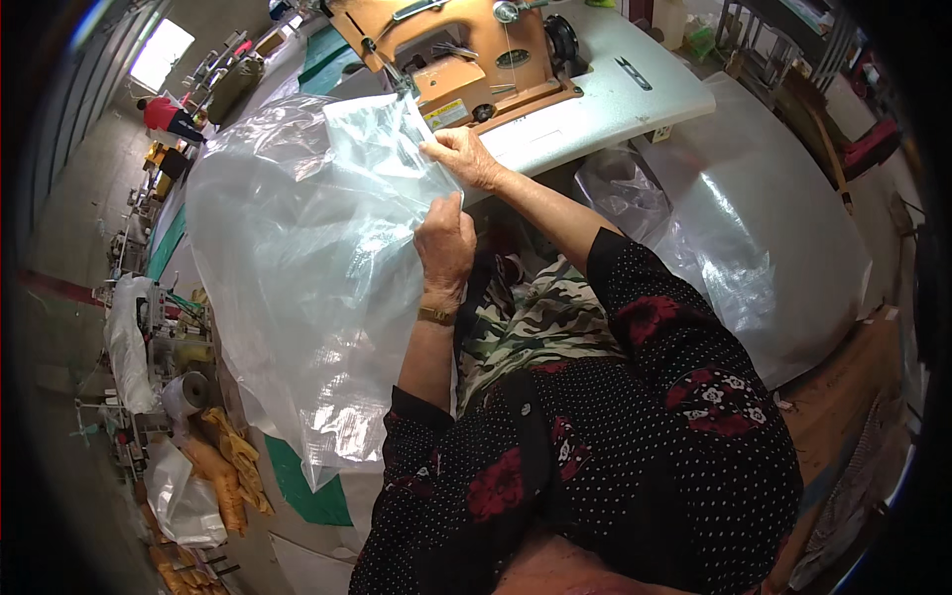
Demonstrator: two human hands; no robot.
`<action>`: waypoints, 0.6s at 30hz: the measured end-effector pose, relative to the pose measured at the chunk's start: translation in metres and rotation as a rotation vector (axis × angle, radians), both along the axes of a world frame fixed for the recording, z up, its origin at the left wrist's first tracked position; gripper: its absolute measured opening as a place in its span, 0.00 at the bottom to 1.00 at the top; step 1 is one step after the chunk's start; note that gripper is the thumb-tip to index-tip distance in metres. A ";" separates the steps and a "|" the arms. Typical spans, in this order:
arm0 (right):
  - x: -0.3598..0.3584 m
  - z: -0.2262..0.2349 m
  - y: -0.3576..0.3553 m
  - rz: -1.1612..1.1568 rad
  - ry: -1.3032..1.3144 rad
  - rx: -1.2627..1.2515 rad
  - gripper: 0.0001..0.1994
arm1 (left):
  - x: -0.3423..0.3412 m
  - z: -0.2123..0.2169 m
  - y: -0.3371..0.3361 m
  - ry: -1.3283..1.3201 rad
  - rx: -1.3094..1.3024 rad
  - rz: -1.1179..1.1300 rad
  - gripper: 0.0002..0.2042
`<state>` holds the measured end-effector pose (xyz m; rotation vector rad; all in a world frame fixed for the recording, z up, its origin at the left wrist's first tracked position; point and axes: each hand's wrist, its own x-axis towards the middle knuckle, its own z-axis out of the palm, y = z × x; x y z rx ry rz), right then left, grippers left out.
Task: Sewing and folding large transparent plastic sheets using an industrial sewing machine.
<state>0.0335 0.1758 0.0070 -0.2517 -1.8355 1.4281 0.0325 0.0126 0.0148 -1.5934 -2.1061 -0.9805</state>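
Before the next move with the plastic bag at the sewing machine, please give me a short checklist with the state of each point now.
1. Left hand pinches clear plastic bag edge: ok.
2. Right hand holds the edge nearer the orange sewing machine: ok.
3. Edge under the needle: cannot tell.
4. Fingers away from the needle: ok.
5. Bag free of the white table corner: cannot tell.

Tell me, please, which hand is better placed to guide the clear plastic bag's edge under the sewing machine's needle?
Probably the right hand: it pinches the clear plastic bag at its upper edge, right beside the orange sewing machine. The left hand grips the same edge lower down, farther from the machine.
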 end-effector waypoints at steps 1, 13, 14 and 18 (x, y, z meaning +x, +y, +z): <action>0.000 0.000 0.001 -0.004 -0.009 -0.011 0.22 | 0.001 0.000 0.001 -0.012 0.016 0.002 0.10; -0.002 0.006 0.003 -0.035 0.080 -0.030 0.24 | -0.054 0.043 0.057 0.109 0.006 0.031 0.06; -0.002 0.007 0.002 -0.053 0.084 -0.061 0.24 | -0.058 0.046 0.062 0.122 0.026 0.044 0.05; -0.004 0.006 -0.001 -0.097 0.103 -0.033 0.24 | -0.079 0.053 0.075 0.161 0.100 0.012 0.06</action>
